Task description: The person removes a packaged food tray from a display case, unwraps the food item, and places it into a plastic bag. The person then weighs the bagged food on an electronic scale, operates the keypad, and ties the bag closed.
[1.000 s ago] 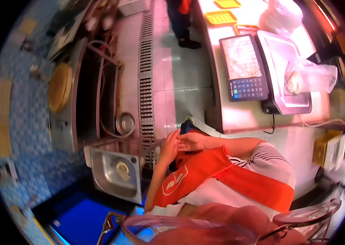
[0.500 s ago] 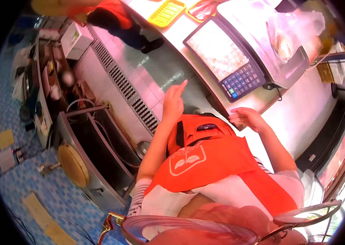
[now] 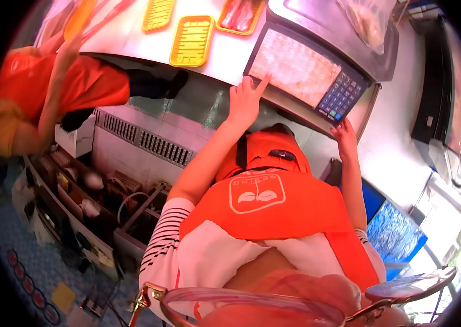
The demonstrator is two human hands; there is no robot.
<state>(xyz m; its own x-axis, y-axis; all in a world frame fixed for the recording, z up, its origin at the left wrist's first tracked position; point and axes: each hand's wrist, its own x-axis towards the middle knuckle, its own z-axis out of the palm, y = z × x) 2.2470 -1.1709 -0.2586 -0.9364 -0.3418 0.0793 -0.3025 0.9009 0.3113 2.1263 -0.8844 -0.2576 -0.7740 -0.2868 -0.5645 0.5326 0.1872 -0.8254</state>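
My left hand (image 3: 245, 103) is at the lower left of the scale's touchscreen (image 3: 296, 68). Its index finger stretches onto the screen's edge, the other fingers are partly curled, and it holds nothing. Whether the fingertip presses the glass I cannot tell. The scale has a dark keypad (image 3: 342, 95) to the right of the screen. Below that keypad, at the scale's near corner, my right hand (image 3: 345, 139) has its fingers apart and touching or almost touching the edge. No object shows in it.
Yellow trays (image 3: 192, 41) lie on the white counter (image 3: 124, 41), and another tray holds raw meat (image 3: 240, 13). A clear bag (image 3: 369, 24) sits on the scale's top. A co-worker in a red apron (image 3: 86, 82) stands at the left, above a floor drain (image 3: 143, 139).
My view has turned toward the counter. My left hand has moved from beside the counter to the touchscreen, and my right hand to the keypad corner. More of the co-worker and trays now shows.
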